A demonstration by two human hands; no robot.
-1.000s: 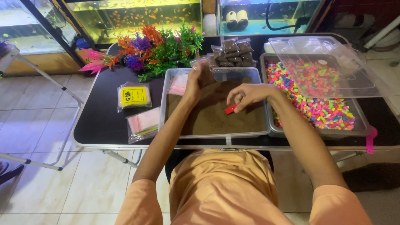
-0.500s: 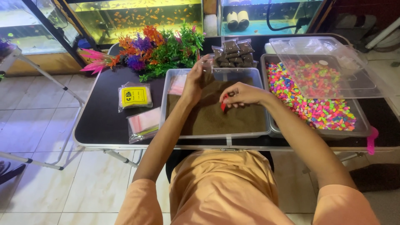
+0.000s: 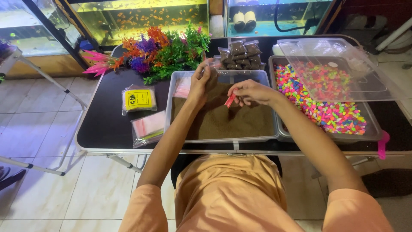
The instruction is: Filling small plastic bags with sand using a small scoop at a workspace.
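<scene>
Head view. Clear tray of brown granules [image 3: 223,116], centre of black table [image 3: 107,129]. Left hand [image 3: 201,82], at tray's far edge, fingers pinched on a small clear bag [image 3: 213,65]. Right hand [image 3: 253,92], over the granules, closed on a small red scoop [image 3: 230,100]. Hands apart. Step judged: filling the bag; scoop needs lifting level to the bag mouth. Right of tray: bin of coloured gravel [image 3: 326,107].

Red scoop [image 3: 230,100], brown granules [image 3: 227,122], multicolour gravel [image 3: 330,114], yellow packet [image 3: 138,99], black table [image 3: 107,124].
</scene>
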